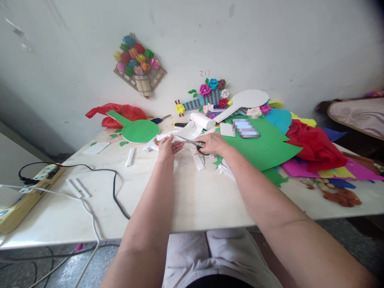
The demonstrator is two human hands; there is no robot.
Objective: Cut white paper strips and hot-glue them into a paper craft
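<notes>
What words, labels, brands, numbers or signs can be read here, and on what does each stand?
"217" (first character could be "Z"): red handwriting on the pale grey wall.
Rectangular phone: screen pixelated, unreadable.
Long yellowish power strip: any markings too small to read.

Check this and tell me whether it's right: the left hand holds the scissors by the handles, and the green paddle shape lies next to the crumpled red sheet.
One error: the right hand holds the scissors by the handles, as the head view shows. The green paddle shape does lie next to the crumpled red sheet.
</notes>
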